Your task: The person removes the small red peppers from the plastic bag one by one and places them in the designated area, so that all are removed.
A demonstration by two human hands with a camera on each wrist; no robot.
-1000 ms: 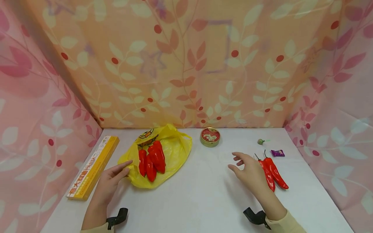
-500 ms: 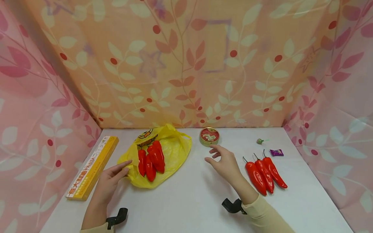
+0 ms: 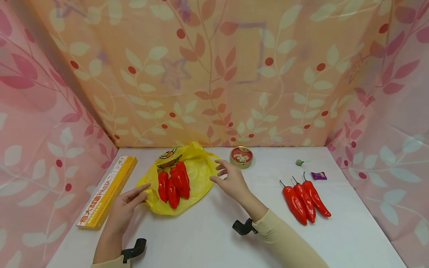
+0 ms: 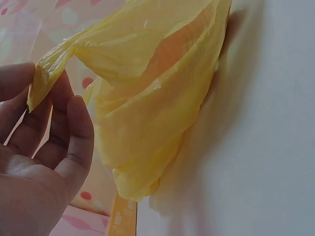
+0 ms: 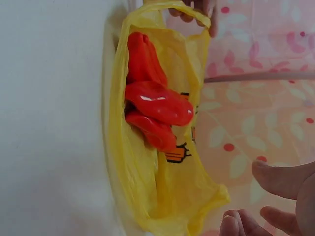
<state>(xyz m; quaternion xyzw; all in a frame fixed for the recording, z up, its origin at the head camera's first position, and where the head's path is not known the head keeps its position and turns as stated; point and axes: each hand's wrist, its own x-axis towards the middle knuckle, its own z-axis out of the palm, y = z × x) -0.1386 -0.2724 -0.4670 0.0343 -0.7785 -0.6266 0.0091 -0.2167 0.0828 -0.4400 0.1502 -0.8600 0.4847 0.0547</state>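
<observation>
A yellow plastic bag [image 3: 202, 176] lies with its mouth spread on the white table. Several glossy red peppers [image 3: 181, 180] rest inside it. My left hand [image 3: 121, 212] pinches the bag's left edge; the left wrist view shows a corner of the plastic [image 4: 47, 73] between thumb and fingers. At the bag's right side is my right hand [image 3: 232, 182], fingers spread and slightly bent, holding nothing. In the right wrist view the right thumb [image 5: 278, 179] stands apart from the bag [image 5: 147, 196]. Three red chili peppers [image 3: 296, 204] lie side by side on the right.
A yellow pasta box [image 3: 107, 193] lies left of the bag. Behind the right hand stands a round red-lidded tin [image 3: 241, 157]. Farther right are a small green-wrapped lollipop [image 3: 299, 162] and a purple-wrapped candy [image 3: 318, 175]. Patterned cloth walls [image 3: 214, 93] enclose the table.
My right hand has moved left from beside the chili peppers, past the tin, to the bag's right edge. The left hand keeps its hold, nearly still.
</observation>
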